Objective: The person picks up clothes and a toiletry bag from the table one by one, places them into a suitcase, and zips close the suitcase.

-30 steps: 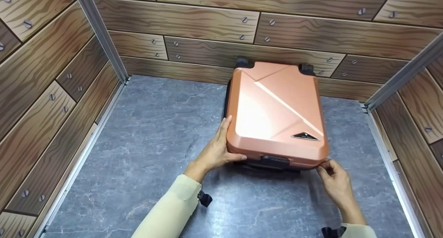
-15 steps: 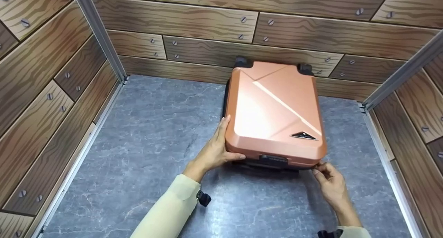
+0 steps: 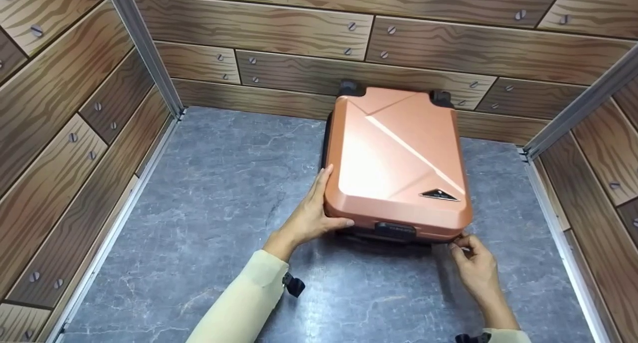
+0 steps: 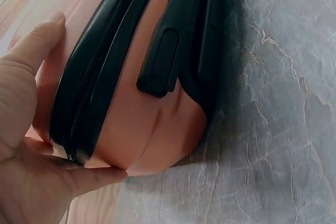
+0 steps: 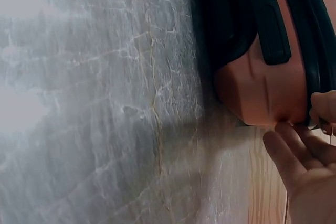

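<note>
A rose-gold hard-shell suitcase lies flat on the floor, its wheels towards the back wall. Black zipper tape runs round its side between the two shells. My left hand grips the near left corner, thumb across the near end and fingers along the left side. At the near right corner, my right hand has thumb and fingers pinched together at the zipper seam. In the right wrist view, those fingertips meet beside the black zipper tape; the zipper pull between them is mostly hidden.
Grey marble-pattern floor surrounds the suitcase. A wood-print back wall stands close behind its wheels, with wood-print side walls left and right. Metal strips edge the floor. A black carry handle sits on the suitcase's near end.
My right hand has shifted slightly left along the near right corner, still pinching. The left hand keeps its grip, and the suitcase stays in nearly the same place.
</note>
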Motion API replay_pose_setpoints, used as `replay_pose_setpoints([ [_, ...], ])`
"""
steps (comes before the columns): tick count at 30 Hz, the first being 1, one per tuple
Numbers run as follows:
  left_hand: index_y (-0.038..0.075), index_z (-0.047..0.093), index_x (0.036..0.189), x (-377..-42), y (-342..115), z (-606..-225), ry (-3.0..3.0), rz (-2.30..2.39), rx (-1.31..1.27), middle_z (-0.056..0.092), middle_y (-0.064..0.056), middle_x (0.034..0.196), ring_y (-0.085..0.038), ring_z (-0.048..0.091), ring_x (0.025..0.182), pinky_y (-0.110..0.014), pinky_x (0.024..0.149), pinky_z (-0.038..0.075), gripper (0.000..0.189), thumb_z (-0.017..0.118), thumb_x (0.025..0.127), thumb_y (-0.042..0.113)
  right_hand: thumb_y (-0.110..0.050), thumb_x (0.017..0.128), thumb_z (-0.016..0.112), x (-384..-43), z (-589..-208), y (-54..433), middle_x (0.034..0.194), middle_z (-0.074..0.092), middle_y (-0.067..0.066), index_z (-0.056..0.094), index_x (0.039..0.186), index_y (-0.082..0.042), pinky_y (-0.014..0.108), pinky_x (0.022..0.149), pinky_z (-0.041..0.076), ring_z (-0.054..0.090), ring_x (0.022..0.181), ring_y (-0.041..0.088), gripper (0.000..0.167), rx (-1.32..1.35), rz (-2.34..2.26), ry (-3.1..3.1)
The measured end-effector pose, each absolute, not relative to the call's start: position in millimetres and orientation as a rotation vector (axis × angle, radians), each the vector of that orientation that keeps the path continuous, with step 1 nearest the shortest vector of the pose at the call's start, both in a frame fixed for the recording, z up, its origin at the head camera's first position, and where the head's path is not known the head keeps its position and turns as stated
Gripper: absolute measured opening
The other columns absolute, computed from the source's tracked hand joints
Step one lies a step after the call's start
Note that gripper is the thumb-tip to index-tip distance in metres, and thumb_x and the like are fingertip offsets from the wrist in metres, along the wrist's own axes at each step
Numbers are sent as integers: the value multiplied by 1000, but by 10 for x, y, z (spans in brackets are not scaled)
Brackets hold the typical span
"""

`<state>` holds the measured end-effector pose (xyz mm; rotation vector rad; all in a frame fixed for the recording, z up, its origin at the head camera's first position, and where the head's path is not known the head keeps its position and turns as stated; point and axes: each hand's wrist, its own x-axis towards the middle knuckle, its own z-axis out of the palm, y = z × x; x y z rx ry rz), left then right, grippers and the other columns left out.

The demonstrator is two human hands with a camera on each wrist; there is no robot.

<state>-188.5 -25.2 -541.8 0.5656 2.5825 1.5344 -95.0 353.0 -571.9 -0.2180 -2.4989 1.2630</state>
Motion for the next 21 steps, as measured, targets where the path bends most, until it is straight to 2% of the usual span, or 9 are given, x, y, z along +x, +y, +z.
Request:
replay_pose_setpoints([
  [2, 52, -4, 166, -1886, -254, -5414, 2577, 1536, 561, 5, -6, 179, -37, 21, 161, -61, 124, 31, 132, 93, 75, 53, 7, 93, 67, -954, -5711, 3513, 128, 70, 26, 65, 84, 4, 1, 79, 48, 54, 96, -23, 10, -222, 1258, -2476],
  [4, 53, -4, 165, -1888, -256, -5415, 2579, 1533, 559, 5, -7, 179, -37, 21, 161, -61, 124, 31, 132, 92, 75, 54, 9, 91, 68, -958, -5708, 3492, 125, 71, 20, 65, 82, 5, 1, 80, 48, 53, 100, -22, 11, -211, 1245, -2446],
  [7, 53, -4, 165, -1890, -257, -5420, 2586, 1529, 563, 6, -8, 179, -38, 22, 160, -62, 123, 31, 131, 92, 76, 55, 11, 89, 70, -967, -5717, 3474, 119, 68, 3, 64, 79, 4, 0, 84, 47, 52, 107, -21, 13, -193, 1228, -2409],
  [11, 51, -3, 166, -1892, -259, -5421, 2595, 1521, 566, 6, -6, 179, -38, 23, 160, -60, 124, 31, 131, 91, 76, 56, 10, 88, 71, -967, -5711, 3495, 124, 73, 14, 64, 77, 4, 0, 85, 46, 52, 104, -24, 15, -201, 1231, -2414],
  [14, 50, -4, 167, -1888, -260, -5420, 2602, 1506, 567, 5, -6, 179, -38, 22, 160, -60, 124, 30, 131, 91, 76, 58, 10, 89, 71, -953, -5695, 3518, 132, 68, 32, 65, 78, 5, 0, 85, 47, 51, 102, -26, 14, -206, 1267, -2428],
  [17, 48, -4, 167, -1885, -259, -5424, 2610, 1496, 574, 5, -6, 179, -39, 23, 160, -60, 124, 31, 132, 90, 76, 60, 12, 89, 72, -936, -5684, 3515, 134, 66, 31, 66, 79, 5, 1, 85, 48, 53, 100, -26, 14, -194, 1313, -2427],
  [21, 48, -4, 167, -1885, -259, -5427, 2617, 1496, 577, 4, -5, 179, -39, 23, 160, -60, 124, 31, 131, 89, 76, 60, 12, 90, 72, -923, -5690, 3512, 138, 62, 34, 66, 79, 6, 2, 89, 47, 53, 107, -24, 14, -153, 1354, -2438],
])
